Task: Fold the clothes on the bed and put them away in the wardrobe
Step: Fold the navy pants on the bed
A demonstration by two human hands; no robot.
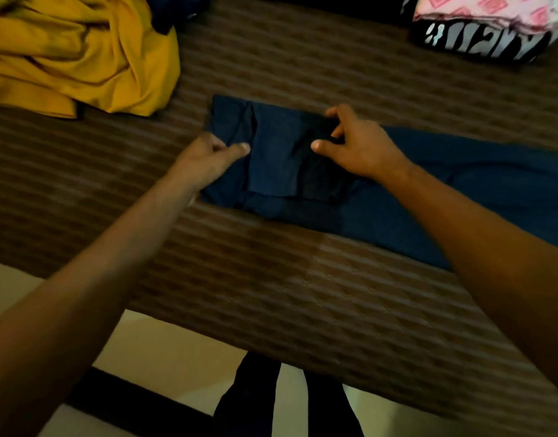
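A dark blue garment [381, 197] lies flat on the brown striped bed cover [302, 294], stretched as a long band from the middle of the bed toward the right edge of the view. Its left end is folded over into layered panels, and both hands work there.

The left hand [208, 156] is closed on the near-left corner of the garment, thumb extended along the cloth and the other fingers curled under its edge. The right hand [353, 143] sits just to the right of it, across one folded panel; its thumb and fingers pinch a darker fold of the same garment, though the dim light makes it hard to tell how much cloth is caught between them. The rest of the garment runs on beyond the right wrist and passes under the right forearm.

Well beyond the left hand, a crumpled yellow garment [75, 55] lies in a heap. Far beyond the right hand sits a small stack: a pink patterned cloth [488, 11] on top of a black-and-white patterned one [479, 42]. Below both forearms, past the bed's near edge, pale floor [164, 351] shows.
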